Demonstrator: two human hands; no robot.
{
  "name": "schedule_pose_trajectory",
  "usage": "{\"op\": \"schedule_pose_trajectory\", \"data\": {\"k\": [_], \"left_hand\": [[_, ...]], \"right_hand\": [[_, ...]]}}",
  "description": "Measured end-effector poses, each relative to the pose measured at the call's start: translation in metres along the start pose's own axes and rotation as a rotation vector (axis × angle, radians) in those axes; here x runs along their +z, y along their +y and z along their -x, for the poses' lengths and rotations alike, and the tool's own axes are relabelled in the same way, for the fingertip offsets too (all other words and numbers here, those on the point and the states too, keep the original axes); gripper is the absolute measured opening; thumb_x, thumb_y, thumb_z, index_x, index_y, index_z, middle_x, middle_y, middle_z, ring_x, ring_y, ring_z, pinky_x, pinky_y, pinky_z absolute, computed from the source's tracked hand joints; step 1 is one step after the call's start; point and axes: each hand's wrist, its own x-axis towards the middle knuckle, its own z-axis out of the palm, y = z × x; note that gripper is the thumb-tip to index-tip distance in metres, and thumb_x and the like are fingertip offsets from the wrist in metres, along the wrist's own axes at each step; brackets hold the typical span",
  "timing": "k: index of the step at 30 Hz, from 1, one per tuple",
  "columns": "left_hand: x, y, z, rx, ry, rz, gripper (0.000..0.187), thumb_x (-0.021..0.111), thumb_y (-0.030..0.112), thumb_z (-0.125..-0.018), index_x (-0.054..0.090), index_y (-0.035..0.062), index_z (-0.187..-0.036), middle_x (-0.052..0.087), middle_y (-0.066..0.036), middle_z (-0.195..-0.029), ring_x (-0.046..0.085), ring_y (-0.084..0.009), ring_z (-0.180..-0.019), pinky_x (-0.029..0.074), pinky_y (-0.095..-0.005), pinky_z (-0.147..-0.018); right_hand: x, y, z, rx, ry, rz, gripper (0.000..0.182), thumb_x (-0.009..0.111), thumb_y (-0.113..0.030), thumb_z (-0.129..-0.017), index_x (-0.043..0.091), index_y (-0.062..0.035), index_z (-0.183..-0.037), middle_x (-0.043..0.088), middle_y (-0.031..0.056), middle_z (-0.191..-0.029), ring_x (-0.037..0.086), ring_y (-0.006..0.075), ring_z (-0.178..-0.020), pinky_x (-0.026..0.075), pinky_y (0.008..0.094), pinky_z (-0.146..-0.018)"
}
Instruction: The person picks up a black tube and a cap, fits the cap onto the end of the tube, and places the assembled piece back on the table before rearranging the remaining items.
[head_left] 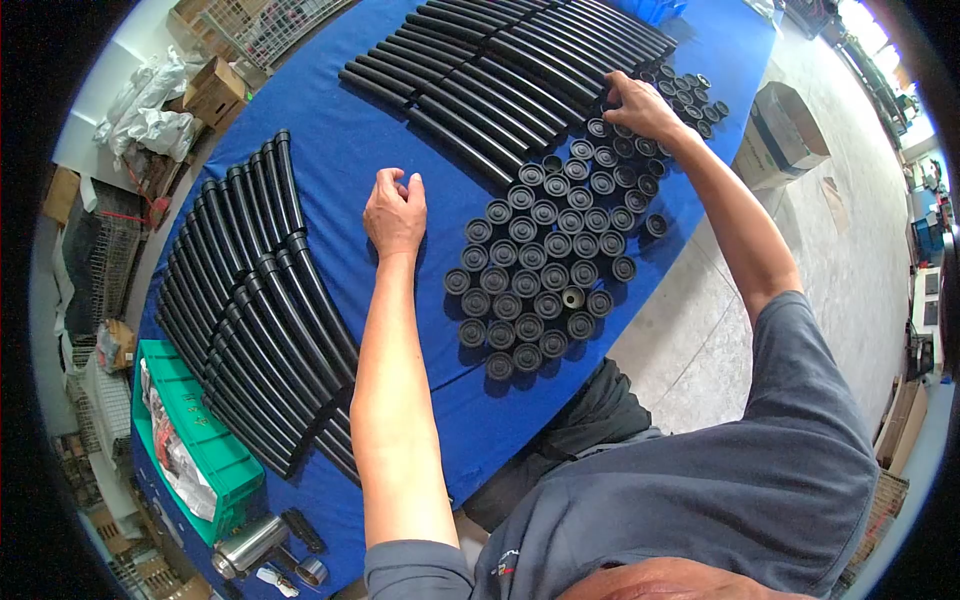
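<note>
My left hand [395, 215] hovers over the blue cloth between two groups of tubes, its fingers loosely bent and the thumb apart; nothing shows in it. At the far side of the caps, my right hand [642, 108] has thumb and fingers closed around a dark piece that looks like a black cap, mostly hidden by the fingers. Many round black caps [557, 245] lie spread out, one with a pale centre [573, 297]. Beyond them, long black tubes [480, 95] lie side by side in rows. More black tubes [255, 290], with collared ends, lie at the left.
A green crate [190, 440] holding plastic bags stands at the table's left end, near a metal cylinder-shaped tool [250, 547]. The blue cloth [440, 390] covers the table. A cardboard box [785, 135] stands on the floor to the right. A blue bin [655, 10] is at the far edge.
</note>
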Motion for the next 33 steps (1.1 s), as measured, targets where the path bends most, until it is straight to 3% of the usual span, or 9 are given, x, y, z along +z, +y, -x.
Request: {"op": "schedule_pose_trajectory", "data": {"k": [4, 6, 8, 9, 13, 23, 33], "left_hand": [[-0.001, 0.002, 0.0, -0.006, -0.003, -0.004, 0.031, 0.071, 0.032, -0.089, 0.064, 0.0056, -0.104, 0.068, -0.01, -0.076, 0.067, -0.0303, -0.073, 0.052, -0.0441, -0.07], [-0.001, 0.002, 0.0, -0.003, -0.002, 0.0, 0.031, 0.071, 0.032, -0.09, 0.064, 0.0055, -0.104, 0.068, -0.01, -0.076, 0.067, -0.0302, -0.072, 0.052, -0.0438, -0.071], [0.0, 0.001, 0.001, 0.0, -0.002, 0.006, 0.031, 0.071, 0.032, -0.089, 0.064, 0.0054, -0.104, 0.068, -0.01, -0.076, 0.067, -0.0301, -0.072, 0.053, -0.0437, -0.071], [0.0, 0.001, 0.0, 0.005, -0.001, 0.01, 0.031, 0.071, 0.032, -0.089, 0.064, 0.0053, -0.104, 0.068, -0.01, -0.076, 0.067, -0.03, -0.072, 0.053, -0.0437, -0.071], [-0.002, 0.003, 0.0, -0.014, -0.005, 0.01, 0.031, 0.072, 0.031, -0.089, 0.065, 0.0056, -0.104, 0.068, -0.01, -0.076, 0.067, -0.0301, -0.072, 0.053, -0.0438, -0.071], [-0.001, 0.002, 0.0, -0.015, -0.004, 0.0, 0.032, 0.072, 0.033, -0.088, 0.066, 0.006, -0.104, 0.068, -0.01, -0.076, 0.067, -0.0299, -0.072, 0.053, -0.0435, -0.071], [-0.001, 0.002, 0.0, -0.017, -0.005, 0.0, 0.033, 0.071, 0.034, -0.088, 0.065, 0.0064, -0.105, 0.068, -0.01, -0.078, 0.068, -0.0308, -0.074, 0.053, -0.0439, -0.072]], "right_hand": [[-0.011, -0.001, 0.003, 0.04, 0.166, -0.183, 0.058, 0.075, -0.024, -0.084, 0.056, 0.0013, -0.133, 0.071, 0.0208, -0.107, 0.07, 0.0301, -0.101, 0.054, 0.0393, -0.088], [-0.013, 0.002, -0.005, 0.151, 0.519, -0.307, 0.049, 0.071, -0.023, -0.089, 0.059, 0.0043, -0.127, 0.072, 0.0183, -0.101, 0.071, 0.0268, -0.089, 0.056, 0.0364, -0.081], [-0.017, 0.004, -0.01, 0.506, 0.467, -0.939, 0.048, 0.067, -0.017, -0.092, 0.054, 0.0112, -0.129, 0.069, 0.0221, -0.106, 0.071, 0.0287, -0.093, 0.057, 0.0335, -0.074], [-0.026, 0.003, -0.009, 0.524, 0.289, -1.071, 0.046, 0.062, -0.008, -0.094, 0.047, 0.0179, -0.129, 0.061, 0.0298, -0.118, 0.069, 0.034, -0.099, 0.06, 0.0341, -0.072], [-0.013, 0.016, -0.013, 0.623, 0.243, -1.334, 0.042, 0.057, 0.001, -0.094, 0.043, 0.022, -0.127, 0.047, 0.0365, -0.135, 0.066, 0.0418, -0.108, 0.064, 0.0458, -0.081], [0.002, 0.016, -0.024, 0.626, 0.181, -1.406, 0.043, 0.057, 0.001, -0.094, 0.042, 0.0212, -0.129, 0.044, 0.0343, -0.135, 0.061, 0.0432, -0.113, 0.064, 0.0496, -0.084], [0.019, 0.007, -0.037, 0.7, 0.258, -1.52, 0.051, 0.059, 0.002, -0.093, 0.038, 0.0108, -0.139, 0.034, 0.0309, -0.146, 0.048, 0.0484, -0.128, 0.057, 0.0606, -0.093]]}}
